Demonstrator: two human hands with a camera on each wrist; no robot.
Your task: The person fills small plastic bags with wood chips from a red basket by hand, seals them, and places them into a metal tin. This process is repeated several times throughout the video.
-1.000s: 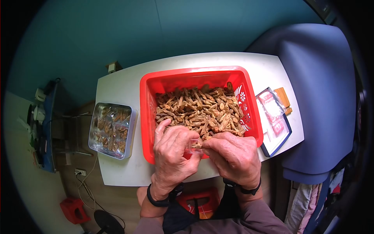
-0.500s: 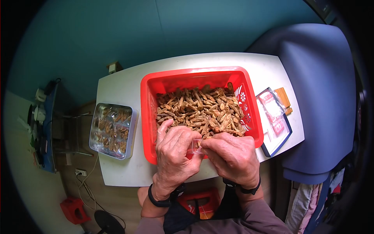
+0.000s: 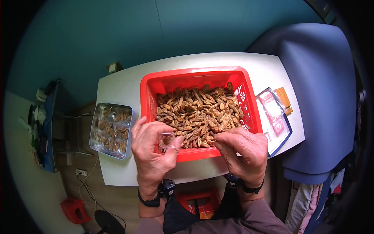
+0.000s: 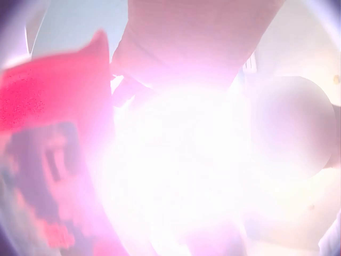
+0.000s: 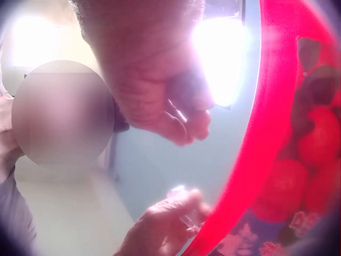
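Note:
My left hand (image 3: 152, 154) holds a small clear plastic bag (image 3: 166, 141) between thumb and fingers, its mouth rounded, over the near left of a red plastic basket (image 3: 200, 156). Dried brown root slices (image 3: 198, 109) fill much of the basket. Over its near right rim my right hand (image 3: 247, 154) has its fingers curled, thumb and index tips together at the edge of the pile. No slice shows between those fingertips in the right wrist view, where the right hand (image 5: 154, 90) is above the left hand (image 5: 165, 224). Glare hides most of the left wrist view.
On the white table (image 3: 117, 171), left of the basket, stands a metal tin (image 3: 134, 134) of bagged slices. To the right lie a shallow box (image 3: 286, 136) with pink-and-white packets and a wooden piece (image 3: 283, 99). A blue draped surface (image 3: 319, 105) borders the table's right end.
My hands were together at the plastic bag and have moved apart. The left hand has gone left with the bag; the right has moved slightly right, its fingertips now at the pile's edge.

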